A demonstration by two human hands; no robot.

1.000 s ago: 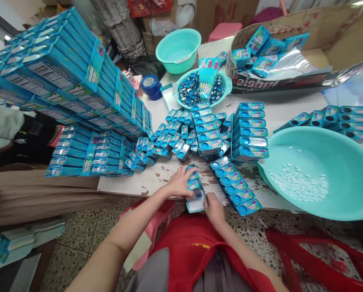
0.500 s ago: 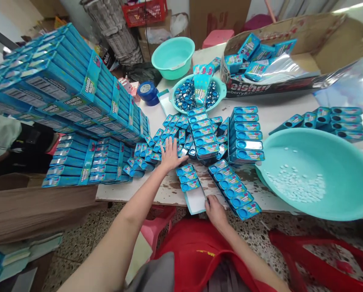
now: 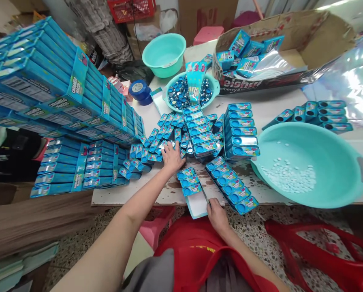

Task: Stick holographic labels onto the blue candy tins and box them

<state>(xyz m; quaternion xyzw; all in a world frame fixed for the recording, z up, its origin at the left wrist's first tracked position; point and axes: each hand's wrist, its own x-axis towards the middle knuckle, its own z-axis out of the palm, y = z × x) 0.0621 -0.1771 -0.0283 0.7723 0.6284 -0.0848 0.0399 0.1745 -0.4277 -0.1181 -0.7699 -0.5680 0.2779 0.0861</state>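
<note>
My left hand (image 3: 173, 157) reaches over a pile of small blue candy packs (image 3: 168, 132), its fingers apart and bent down onto the nearest ones. Whether it grips any pack, I cannot tell. At the table's front edge, my right hand (image 3: 217, 215) pinches the right side wall of an open display box (image 3: 197, 205). Three blue packs (image 3: 191, 190) stand in the far part of that box; its near part shows a white inside. To its right lies a slanting row of similar blue packs (image 3: 232, 185). Behind it rise two more filled rows, the taller (image 3: 241, 132) on the right.
Stacked filled boxes (image 3: 56, 85) tower at the left. A large turquoise basin (image 3: 336, 162) with white tablets overhangs the front right. Farther back are a bowl of blue caps (image 3: 177, 95), a turquoise tub (image 3: 165, 52), blue tape (image 3: 140, 91) and an open carton (image 3: 278, 79). A red stool (image 3: 315, 247) stands below.
My left hand's fingers have bent down onto the packs, where before they were stretched out flat. My right hand keeps its hold on the box. The whole view has shifted slightly.
</note>
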